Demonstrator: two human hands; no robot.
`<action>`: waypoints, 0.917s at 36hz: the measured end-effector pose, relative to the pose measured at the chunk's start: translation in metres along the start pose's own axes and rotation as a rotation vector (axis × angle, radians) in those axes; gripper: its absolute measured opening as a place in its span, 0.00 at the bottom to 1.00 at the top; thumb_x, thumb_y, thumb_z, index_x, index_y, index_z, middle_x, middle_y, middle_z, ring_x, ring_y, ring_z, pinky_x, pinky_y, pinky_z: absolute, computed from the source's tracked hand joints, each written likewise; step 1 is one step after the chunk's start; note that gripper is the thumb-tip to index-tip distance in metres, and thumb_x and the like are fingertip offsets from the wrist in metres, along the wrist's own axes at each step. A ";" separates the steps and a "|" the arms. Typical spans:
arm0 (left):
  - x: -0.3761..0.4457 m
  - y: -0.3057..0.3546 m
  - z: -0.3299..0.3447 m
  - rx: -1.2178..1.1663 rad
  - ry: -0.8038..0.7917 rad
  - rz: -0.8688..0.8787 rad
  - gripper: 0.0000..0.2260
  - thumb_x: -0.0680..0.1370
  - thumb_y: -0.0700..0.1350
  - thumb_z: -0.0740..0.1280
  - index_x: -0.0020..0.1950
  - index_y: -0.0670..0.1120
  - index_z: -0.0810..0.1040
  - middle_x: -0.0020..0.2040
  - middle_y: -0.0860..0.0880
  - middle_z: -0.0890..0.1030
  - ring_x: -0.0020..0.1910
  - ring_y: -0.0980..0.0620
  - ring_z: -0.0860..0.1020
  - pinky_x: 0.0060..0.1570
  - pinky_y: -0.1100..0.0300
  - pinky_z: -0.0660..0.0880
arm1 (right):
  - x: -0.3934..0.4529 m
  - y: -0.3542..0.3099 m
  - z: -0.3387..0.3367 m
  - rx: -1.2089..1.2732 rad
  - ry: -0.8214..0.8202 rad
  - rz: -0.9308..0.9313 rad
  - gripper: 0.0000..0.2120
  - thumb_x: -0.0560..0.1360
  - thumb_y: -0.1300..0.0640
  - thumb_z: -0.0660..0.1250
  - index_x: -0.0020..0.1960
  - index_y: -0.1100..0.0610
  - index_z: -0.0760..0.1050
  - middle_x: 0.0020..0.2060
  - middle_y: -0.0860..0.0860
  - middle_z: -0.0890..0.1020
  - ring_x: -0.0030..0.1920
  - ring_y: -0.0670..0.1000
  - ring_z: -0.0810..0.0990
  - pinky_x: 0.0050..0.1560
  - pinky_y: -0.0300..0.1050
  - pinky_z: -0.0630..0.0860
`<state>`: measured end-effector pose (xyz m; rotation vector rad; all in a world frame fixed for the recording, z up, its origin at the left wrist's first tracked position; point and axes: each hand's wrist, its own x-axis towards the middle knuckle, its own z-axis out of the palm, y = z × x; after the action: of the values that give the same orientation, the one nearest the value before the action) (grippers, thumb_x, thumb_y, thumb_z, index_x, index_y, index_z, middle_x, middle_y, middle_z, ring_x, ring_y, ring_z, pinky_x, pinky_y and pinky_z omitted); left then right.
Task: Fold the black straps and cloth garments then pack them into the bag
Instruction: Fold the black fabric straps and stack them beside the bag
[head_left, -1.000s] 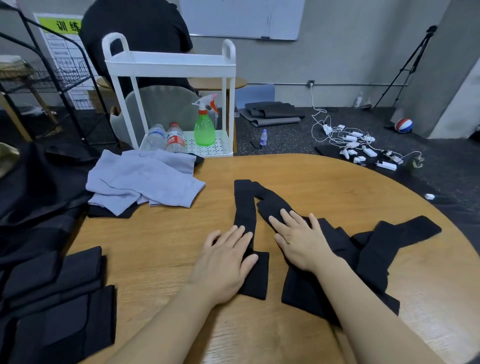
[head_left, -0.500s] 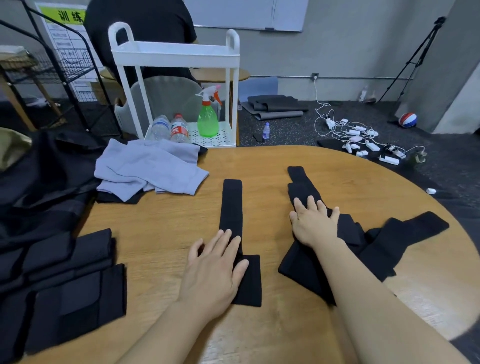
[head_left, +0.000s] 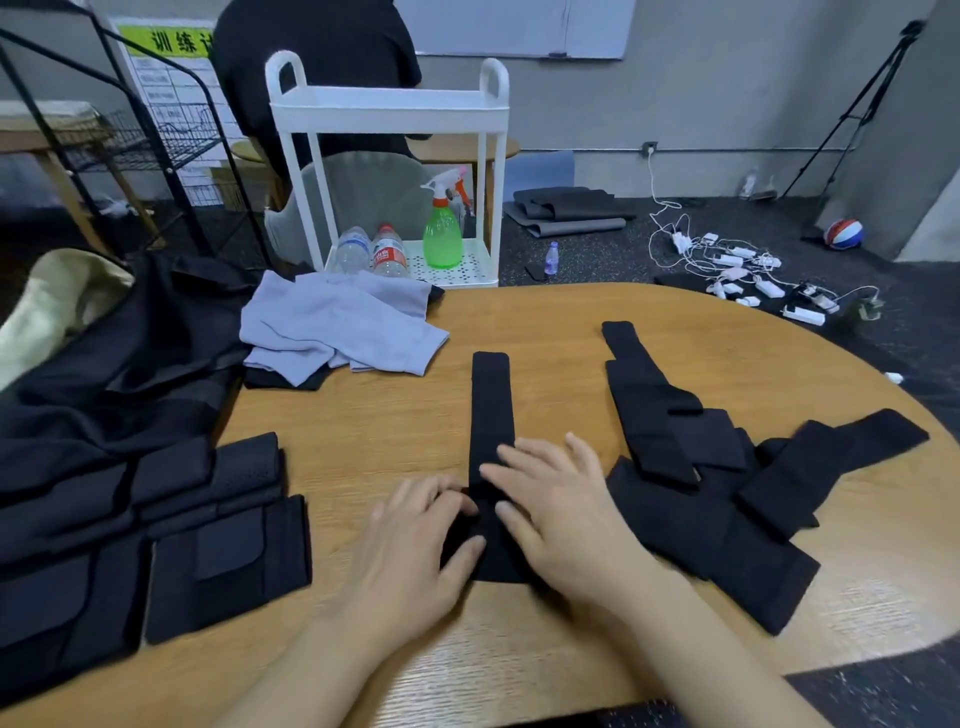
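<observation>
Your left hand (head_left: 415, 540) and right hand (head_left: 558, 512) meet over the near end of a long black strap (head_left: 491, 410) lying straight, pointing away from you, on the wooden table (head_left: 519, 322). The left fingers curl onto the wider near end, apparently gripping it through motion blur; the right hand lies flat, fingers spread. More black straps (head_left: 727, 483) are heaped just right.

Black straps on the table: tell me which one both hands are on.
The single long strap lying straight at the table's middle; both hands, left and right, touch its near end. The tangled straps to the right lie untouched.
</observation>
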<state>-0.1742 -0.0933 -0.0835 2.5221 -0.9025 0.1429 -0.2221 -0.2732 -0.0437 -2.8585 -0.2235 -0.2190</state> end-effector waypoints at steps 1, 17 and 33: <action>-0.001 0.001 0.001 -0.010 -0.004 0.006 0.22 0.75 0.64 0.52 0.58 0.56 0.77 0.59 0.61 0.72 0.62 0.59 0.66 0.56 0.58 0.65 | 0.002 -0.002 0.005 -0.044 -0.017 -0.016 0.23 0.78 0.50 0.51 0.68 0.50 0.74 0.68 0.50 0.75 0.72 0.52 0.67 0.73 0.57 0.47; -0.010 0.007 0.007 -0.032 -0.004 0.032 0.18 0.77 0.63 0.53 0.58 0.57 0.75 0.58 0.63 0.69 0.62 0.62 0.63 0.58 0.62 0.61 | 0.077 0.024 0.020 -0.267 -0.225 0.211 0.22 0.84 0.49 0.48 0.77 0.47 0.55 0.77 0.50 0.57 0.73 0.56 0.60 0.64 0.56 0.58; -0.014 0.006 0.006 -0.131 0.086 0.058 0.19 0.79 0.62 0.53 0.59 0.56 0.77 0.61 0.62 0.71 0.64 0.63 0.63 0.60 0.59 0.62 | 0.053 0.022 0.003 0.079 0.002 0.229 0.19 0.84 0.52 0.51 0.73 0.48 0.67 0.72 0.47 0.69 0.70 0.50 0.62 0.61 0.46 0.54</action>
<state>-0.1890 -0.0917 -0.0900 2.3527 -0.9201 0.2018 -0.1662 -0.2865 -0.0427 -2.7752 0.0945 -0.1631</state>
